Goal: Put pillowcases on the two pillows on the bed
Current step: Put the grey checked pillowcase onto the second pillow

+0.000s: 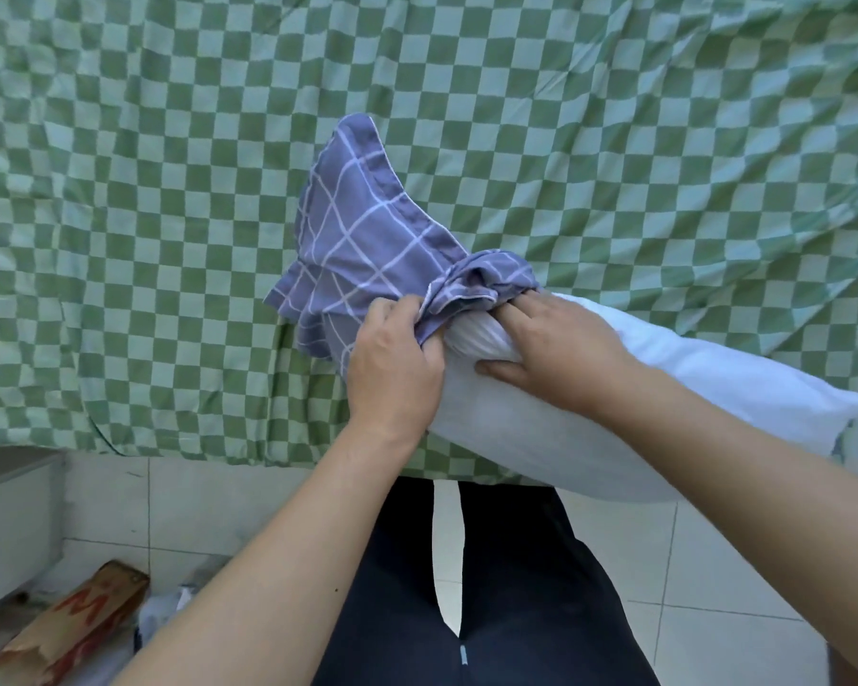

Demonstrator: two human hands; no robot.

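From my seat at the feed, I saw a brown paper bag (70, 631) on the tiled floor (179, 502), far below and left of the fingers. The green checked bed (169, 190) filled everything beyond them.

The pillowcase (362, 230), blue-grey with a white grid, stood up and away from the fingers, its loose closed end pointing toward the far side of the bed and leaning left. Its open mouth was bunched in a thick roll just past the fingertips. My left hand (392, 368) had its fingers (402, 309) curled tight on that bunched edge, pinching the fabric at the left of the pillow's tip.

The pillow (689, 388), white, lay with its long axis running from the fingers out to the lower right, across the near edge of the bed. Its near-left end pointed into the mouth of the pillowcase, and only that tip sat inside. My right hand (556, 349) gripped the pillow just behind the roll, thumb under, fingertips tucked beneath the fabric's rim; how far they reached inside I could not tell.
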